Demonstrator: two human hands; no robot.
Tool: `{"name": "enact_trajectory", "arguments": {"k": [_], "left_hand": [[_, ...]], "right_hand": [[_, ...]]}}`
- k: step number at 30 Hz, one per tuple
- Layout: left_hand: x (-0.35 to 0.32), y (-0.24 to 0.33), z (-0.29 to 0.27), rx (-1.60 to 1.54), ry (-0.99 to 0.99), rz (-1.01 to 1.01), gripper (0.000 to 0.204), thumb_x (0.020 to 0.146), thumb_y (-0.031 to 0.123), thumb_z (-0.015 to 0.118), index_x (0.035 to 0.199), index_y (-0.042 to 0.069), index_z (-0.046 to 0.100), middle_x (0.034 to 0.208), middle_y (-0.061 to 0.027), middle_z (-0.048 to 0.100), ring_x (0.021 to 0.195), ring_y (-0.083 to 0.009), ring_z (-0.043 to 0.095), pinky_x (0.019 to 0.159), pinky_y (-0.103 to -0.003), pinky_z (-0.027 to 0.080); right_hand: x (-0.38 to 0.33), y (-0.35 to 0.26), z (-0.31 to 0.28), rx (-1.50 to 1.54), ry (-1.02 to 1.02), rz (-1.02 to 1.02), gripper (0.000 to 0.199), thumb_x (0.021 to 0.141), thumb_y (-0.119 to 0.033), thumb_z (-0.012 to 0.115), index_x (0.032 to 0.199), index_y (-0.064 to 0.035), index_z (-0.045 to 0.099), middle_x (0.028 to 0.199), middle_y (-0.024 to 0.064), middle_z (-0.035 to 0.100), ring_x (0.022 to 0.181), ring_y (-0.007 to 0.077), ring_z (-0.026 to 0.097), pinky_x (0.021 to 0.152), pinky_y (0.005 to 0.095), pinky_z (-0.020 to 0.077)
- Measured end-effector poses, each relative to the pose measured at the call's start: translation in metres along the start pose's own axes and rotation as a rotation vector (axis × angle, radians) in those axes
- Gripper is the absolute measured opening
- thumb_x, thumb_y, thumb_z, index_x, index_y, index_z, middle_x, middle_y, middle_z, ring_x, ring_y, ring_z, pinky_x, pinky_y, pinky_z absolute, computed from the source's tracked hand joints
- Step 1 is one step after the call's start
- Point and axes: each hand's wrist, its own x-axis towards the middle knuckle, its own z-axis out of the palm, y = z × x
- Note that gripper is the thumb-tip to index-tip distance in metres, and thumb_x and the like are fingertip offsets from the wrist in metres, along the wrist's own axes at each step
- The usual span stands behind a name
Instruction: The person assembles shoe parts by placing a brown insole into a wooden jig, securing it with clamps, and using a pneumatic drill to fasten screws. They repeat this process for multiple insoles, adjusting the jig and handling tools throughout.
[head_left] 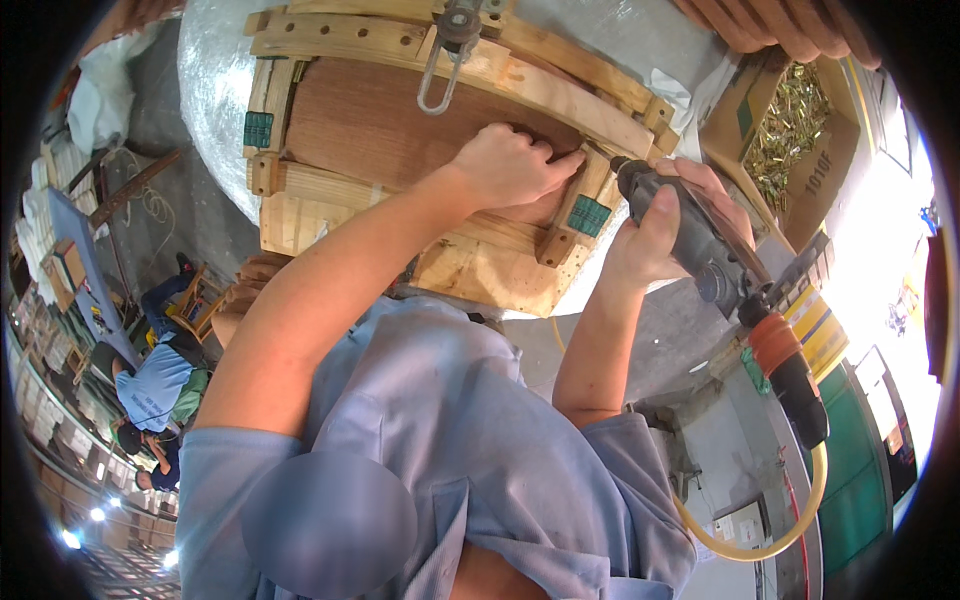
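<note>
So the wooden frame (490, 265) sits right in front of the person, brown panel (370, 115) inside. Left hand (510, 168) is curled mostly closed near its right end; can't tell if it's pinching anything. The tool's nose (625, 170) points in just beside those fingers, so one slip could nick them. Right hand (645, 242) wraps the dark power tool (705, 255); the yellow hose (815, 500) trailing off it could snag and spoil the aim.
</note>
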Motion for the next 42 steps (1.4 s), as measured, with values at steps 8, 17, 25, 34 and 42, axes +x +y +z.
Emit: {"name": "enact_trajectory", "arguments": {"k": [8, 17, 25, 34, 42], "left_hand": [[-0.002, -0.003, -0.003, -0.049, 0.090, 0.028, 0.034, 0.092, 0.035, 0.073, 0.125, 0.029, 0.077, 0.072, -0.0007, 0.072, 0.062, -0.0213, 0.072, 0.055, -0.038, 0.058], [-0.002, -0.003, -0.028, -0.688, 0.187, -0.388, 0.018, 0.104, 0.030, 0.068, 0.105, 0.015, 0.076, 0.074, -0.0087, 0.074, 0.055, -0.0219, 0.068, 0.051, -0.039, 0.054], [-0.131, -0.001, -0.100, -2.347, 0.108, -1.101, 0.031, 0.108, 0.029, 0.061, 0.126, 0.007, 0.072, 0.072, -0.0002, 0.057, 0.057, -0.0078, 0.046, 0.045, -0.027, 0.032], [-0.258, 0.062, -0.126, -2.568, 0.915, -1.166, 0.031, 0.110, 0.029, 0.056, 0.118, 0.002, 0.068, 0.087, -0.0079, 0.074, 0.083, -0.0238, 0.075, 0.079, -0.036, 0.064], [-0.299, 0.036, -0.169, -2.555, 1.144, -0.906, 0.035, 0.113, 0.037, 0.059, 0.093, 0.009, 0.066, 0.072, 0.0033, 0.059, 0.064, -0.0126, 0.057, 0.062, -0.028, 0.047]], "right_hand": [[-0.001, -0.008, 0.005, 0.064, 0.044, 0.102, 0.058, 0.091, -0.006, 0.084, 0.130, -0.0056, 0.041, 0.116, 0.0280, 0.071, 0.094, 0.0289, 0.075, 0.091, 0.0441, 0.0626], [-0.032, -0.099, -0.011, 0.099, 0.172, 0.093, 0.062, 0.090, -0.005, 0.084, 0.134, -0.0102, 0.041, 0.118, 0.0236, 0.070, 0.099, 0.0306, 0.075, 0.090, 0.0484, 0.0641], [-0.059, -0.191, -0.022, 0.543, 0.214, 0.255, 0.057, 0.086, -0.018, 0.080, 0.135, -0.0219, 0.052, 0.118, 0.0097, 0.069, 0.104, 0.0305, 0.070, 0.091, 0.0578, 0.0616], [-0.115, -0.220, 0.077, 0.643, -0.161, 0.466, 0.054, 0.088, -0.017, 0.074, 0.134, -0.0138, 0.047, 0.116, 0.0158, 0.061, 0.096, 0.0287, 0.062, 0.088, 0.0472, 0.0556], [-0.153, -0.265, 0.151, 0.628, -0.426, 0.475, 0.055, 0.086, -0.022, 0.078, 0.129, -0.0152, 0.045, 0.115, 0.0147, 0.060, 0.092, 0.0278, 0.061, 0.086, 0.0476, 0.0561]]}}
